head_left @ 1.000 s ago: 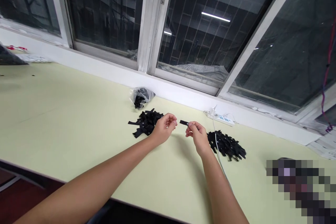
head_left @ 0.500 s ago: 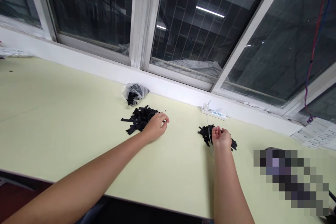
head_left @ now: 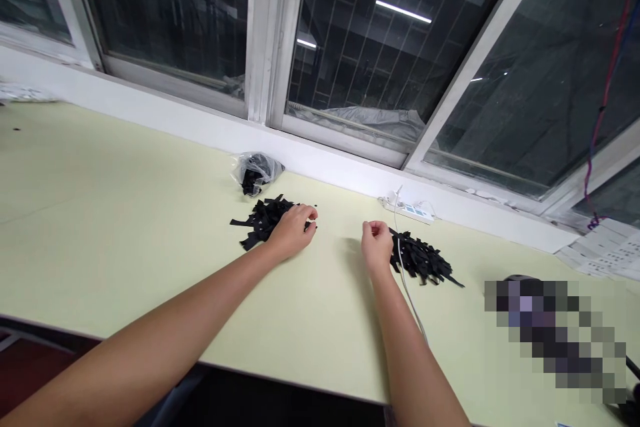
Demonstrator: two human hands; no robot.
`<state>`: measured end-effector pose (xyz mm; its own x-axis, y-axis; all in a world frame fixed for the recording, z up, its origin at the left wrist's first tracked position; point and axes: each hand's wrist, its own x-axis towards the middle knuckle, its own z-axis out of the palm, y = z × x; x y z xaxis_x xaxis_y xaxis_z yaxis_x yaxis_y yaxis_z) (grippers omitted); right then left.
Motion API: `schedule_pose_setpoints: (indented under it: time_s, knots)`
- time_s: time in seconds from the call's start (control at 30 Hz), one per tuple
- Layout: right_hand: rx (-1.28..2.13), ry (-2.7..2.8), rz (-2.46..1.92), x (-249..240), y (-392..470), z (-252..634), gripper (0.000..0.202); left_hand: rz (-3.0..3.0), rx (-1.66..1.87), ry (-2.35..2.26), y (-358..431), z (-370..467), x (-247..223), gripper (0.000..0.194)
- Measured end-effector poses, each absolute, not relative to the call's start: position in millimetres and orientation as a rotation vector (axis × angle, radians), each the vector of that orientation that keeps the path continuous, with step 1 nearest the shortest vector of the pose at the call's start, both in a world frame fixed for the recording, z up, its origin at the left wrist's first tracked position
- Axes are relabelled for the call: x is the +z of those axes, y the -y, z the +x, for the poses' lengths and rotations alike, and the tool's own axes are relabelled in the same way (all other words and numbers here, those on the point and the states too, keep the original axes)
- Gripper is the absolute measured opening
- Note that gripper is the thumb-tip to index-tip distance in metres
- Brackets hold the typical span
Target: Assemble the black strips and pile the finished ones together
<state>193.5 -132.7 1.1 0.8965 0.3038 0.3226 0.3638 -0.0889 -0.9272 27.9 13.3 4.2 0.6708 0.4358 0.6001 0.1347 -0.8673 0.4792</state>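
My left hand [head_left: 294, 230] rests over the right side of a loose pile of black strips [head_left: 263, 220], which look like cut fabric or webbing. Its fingers are curled toward the thumb, with a bit of black strip showing between them. To the right, my right hand [head_left: 377, 243] is held above the table, thumb and fingers pinched together. Whatever they may hold is hidden. Just beside it lies a second pile of black strips [head_left: 424, 259], spread toward the right, with a white cable [head_left: 406, 283] running across it.
A clear plastic bag [head_left: 257, 173] with black pieces inside stands behind the left pile. Near the wall sits a white power strip [head_left: 413, 210]. A blurred-out dark object [head_left: 550, 333] lies on the pale yellow table [head_left: 310, 320] at right. Windows [head_left: 370, 60] rise behind.
My right hand has moved left, off the right pile, and its fingers have closed into a pinch. More of that pile now shows. My left hand has hardly moved.
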Motion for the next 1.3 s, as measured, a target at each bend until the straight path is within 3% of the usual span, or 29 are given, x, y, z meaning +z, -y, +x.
schedule_pose_setpoints:
  time_s: [0.3,0.5,0.7,1.0,1.3]
  knots:
    - [-0.057,0.795,-1.906,-15,128,187,0.037,2.569,1.043,-0.537,-29,25,8,0.009]
    - [0.021,0.763,-1.907,-23,129,200,0.031,2.728,0.979,-0.627,-50,17,7,0.018]
    - [0.069,0.77,-1.912,-27,126,198,0.019,2.892,0.825,-0.516,-42,17,-4,0.014]
    - [0.142,0.919,-1.897,-21,124,189,0.03,2.856,0.963,-0.443,-37,21,5,0.02]
    - [0.821,0.808,-1.356,2,122,159,0.048,2.86,0.93,-0.066,-1,25,13,0.024]
